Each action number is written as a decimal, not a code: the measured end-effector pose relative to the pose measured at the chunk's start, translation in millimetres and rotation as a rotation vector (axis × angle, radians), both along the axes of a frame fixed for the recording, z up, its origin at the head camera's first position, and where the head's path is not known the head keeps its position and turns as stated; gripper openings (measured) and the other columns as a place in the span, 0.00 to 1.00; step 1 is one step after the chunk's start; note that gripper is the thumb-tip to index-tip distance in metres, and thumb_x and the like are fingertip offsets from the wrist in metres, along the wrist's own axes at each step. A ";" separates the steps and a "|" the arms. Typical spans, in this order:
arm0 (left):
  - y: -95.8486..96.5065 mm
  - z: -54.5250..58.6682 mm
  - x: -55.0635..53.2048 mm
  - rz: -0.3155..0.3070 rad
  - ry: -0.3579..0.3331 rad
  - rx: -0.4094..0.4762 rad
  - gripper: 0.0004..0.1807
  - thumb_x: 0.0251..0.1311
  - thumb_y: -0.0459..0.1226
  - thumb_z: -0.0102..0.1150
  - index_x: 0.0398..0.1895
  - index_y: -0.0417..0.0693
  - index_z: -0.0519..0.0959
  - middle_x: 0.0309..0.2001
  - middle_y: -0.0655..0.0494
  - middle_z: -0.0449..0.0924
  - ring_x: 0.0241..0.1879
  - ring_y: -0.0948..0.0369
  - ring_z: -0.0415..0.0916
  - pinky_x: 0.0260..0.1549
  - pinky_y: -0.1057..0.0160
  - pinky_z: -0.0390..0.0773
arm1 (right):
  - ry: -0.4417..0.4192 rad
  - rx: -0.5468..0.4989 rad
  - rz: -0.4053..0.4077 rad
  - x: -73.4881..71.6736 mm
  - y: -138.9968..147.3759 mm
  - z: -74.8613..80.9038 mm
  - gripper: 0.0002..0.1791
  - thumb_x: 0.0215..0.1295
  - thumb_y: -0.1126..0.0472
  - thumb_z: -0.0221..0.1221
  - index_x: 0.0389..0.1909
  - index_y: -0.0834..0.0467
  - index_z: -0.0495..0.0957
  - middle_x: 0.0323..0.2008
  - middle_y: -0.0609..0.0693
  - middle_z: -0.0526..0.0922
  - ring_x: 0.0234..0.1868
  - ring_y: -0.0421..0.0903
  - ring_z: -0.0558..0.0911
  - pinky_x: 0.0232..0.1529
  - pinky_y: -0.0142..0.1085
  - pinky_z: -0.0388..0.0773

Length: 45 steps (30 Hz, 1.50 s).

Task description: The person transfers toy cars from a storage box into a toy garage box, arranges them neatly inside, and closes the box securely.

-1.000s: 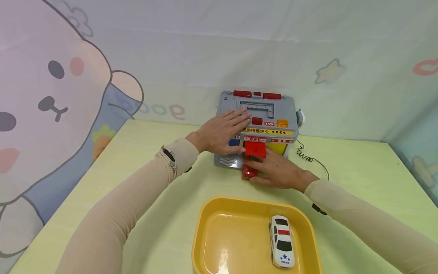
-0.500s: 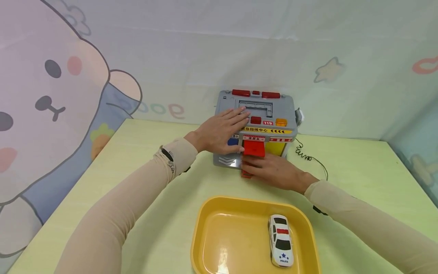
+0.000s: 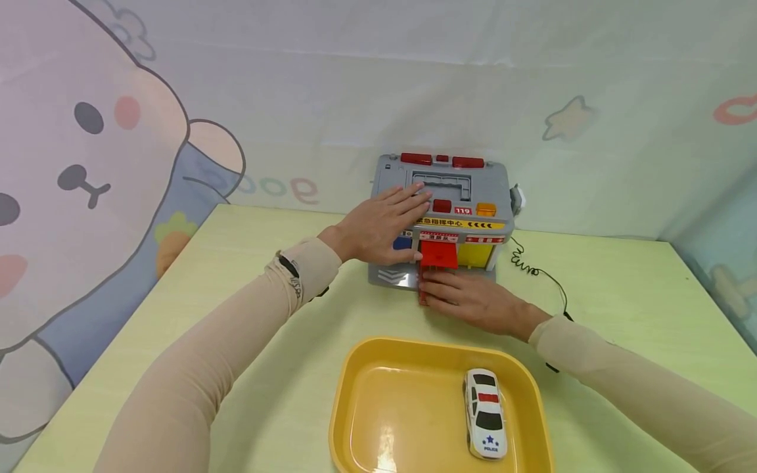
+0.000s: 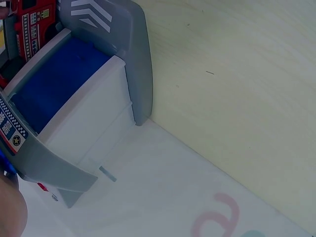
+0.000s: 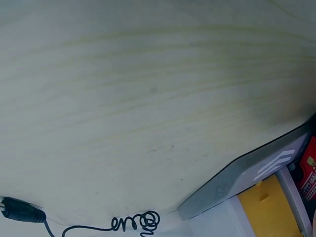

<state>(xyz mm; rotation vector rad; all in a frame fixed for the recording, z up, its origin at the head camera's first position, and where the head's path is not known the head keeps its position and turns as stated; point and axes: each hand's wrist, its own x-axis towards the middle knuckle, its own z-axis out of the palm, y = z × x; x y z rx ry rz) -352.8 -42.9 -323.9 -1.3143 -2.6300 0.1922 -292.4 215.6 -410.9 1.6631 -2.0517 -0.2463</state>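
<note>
While the left grip [image 3: 381, 225] lies palm-down, the right grip [image 3: 470, 299] points leftward.

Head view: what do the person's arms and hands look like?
The left sleeve and right sleeve are long and beige. The left has a black patch and unreadable dark lettering toward the wrist. Both hands are bare, without gloves.

A pale, faintly creased, cloth-like backdrop [image 3: 355, 85] hangs behind the light yellow-green, wood-grained tabletop [image 3: 591, 282]; on the left, a big printed pinkish-white cartoon bear [image 3: 106, 223] in blue looks out at us, a small beige printed star [image 3: 570, 119] further right.
</note>
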 end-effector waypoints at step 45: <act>-0.2 4.5 2.5 0.012 -0.009 -0.018 0.48 0.67 0.65 0.42 0.80 0.47 0.47 0.82 0.53 0.41 0.82 0.54 0.33 0.80 0.56 0.33 | -0.180 0.092 -0.211 -6.9 8.0 -0.7 0.37 0.72 0.43 0.51 0.77 0.55 0.58 0.78 0.51 0.58 0.78 0.52 0.58 0.79 0.36 0.23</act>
